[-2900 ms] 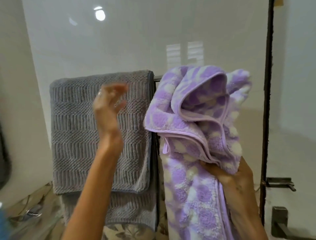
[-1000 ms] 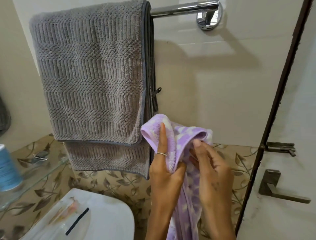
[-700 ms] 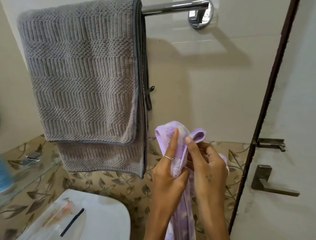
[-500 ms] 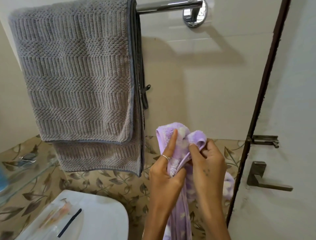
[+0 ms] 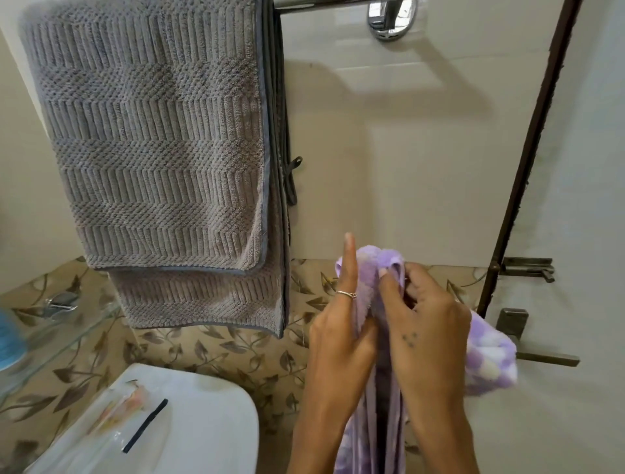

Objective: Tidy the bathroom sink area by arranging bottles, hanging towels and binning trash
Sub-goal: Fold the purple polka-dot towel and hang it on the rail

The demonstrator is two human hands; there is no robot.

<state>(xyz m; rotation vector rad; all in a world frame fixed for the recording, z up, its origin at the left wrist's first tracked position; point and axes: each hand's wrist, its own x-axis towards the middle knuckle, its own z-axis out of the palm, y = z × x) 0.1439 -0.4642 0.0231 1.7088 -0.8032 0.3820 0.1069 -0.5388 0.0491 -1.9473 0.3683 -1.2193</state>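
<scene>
A purple and white spotted towel (image 5: pixel 490 355) hangs bunched between both my hands, well below the chrome towel bar (image 5: pixel 321 4). My left hand (image 5: pixel 341 338) grips its top fold, index finger pointing up, a ring on one finger. Just right of it, my right hand (image 5: pixel 426 331) pinches the same fold, and a loose part of the towel bulges out to its right. A grey ribbed towel (image 5: pixel 159 142) hangs folded over the left part of the bar. The bar's right stretch, up to its round mount (image 5: pixel 392 17), is bare.
A white toilet cistern lid (image 5: pixel 209 416) sits at lower left with a clear plastic wrapper (image 5: pixel 111 416) on it. A glass shelf (image 5: pixel 61 335) with a blue container (image 5: pixel 10 341) is at the left edge. The door frame (image 5: pixel 527 159) and lever handle (image 5: pixel 527 341) stand at right.
The purple towel came down from bar height to chest level. Both hands now gather its top fold together, and a part of it has swung out to the right.
</scene>
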